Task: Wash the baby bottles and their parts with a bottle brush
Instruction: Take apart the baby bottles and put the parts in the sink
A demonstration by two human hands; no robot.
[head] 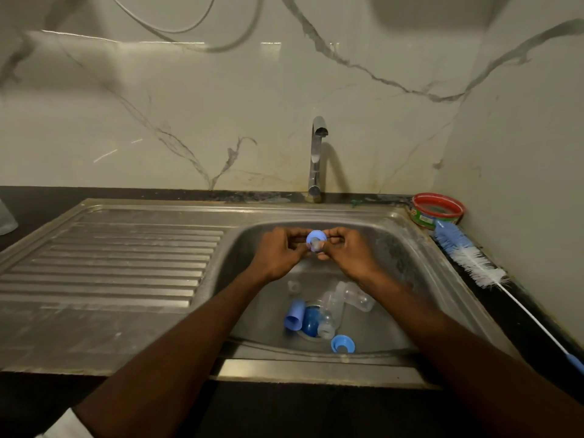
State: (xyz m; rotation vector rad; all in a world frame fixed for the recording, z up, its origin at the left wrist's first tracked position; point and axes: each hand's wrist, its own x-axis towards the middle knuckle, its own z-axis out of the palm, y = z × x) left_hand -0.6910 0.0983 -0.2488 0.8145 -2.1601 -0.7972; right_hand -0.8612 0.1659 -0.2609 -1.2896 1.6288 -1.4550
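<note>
Both hands were up over the sink basin (410, 248), holding one small part between them: a light blue screw ring (317, 237) with a clear teat (315, 246) poking out toward the camera. The left hand (279, 252) had its fingers curled round the ring's left side, and the right hand (349, 252) pinched it from the right, thumbs close together underneath.

Down at the bottom of the basin lay the rest of the kit (all jumbled round the drain): a light blue cap (294, 314) on its side, a darker blue dome piece (311, 320) beside it, two clear bottles (330, 314) lying down, a second blue ring (343, 343) nearer the front edge, and a small clear bit (293, 286) farther back.

The bottle brush (474, 260), blue and white bristles on a long white handle, lay on the dark worktop (518, 311) right of the sink, touching nobody's hand. Behind it sat a red-rimmed tub (437, 211) with a green label, writing too blurred to read.
</note>
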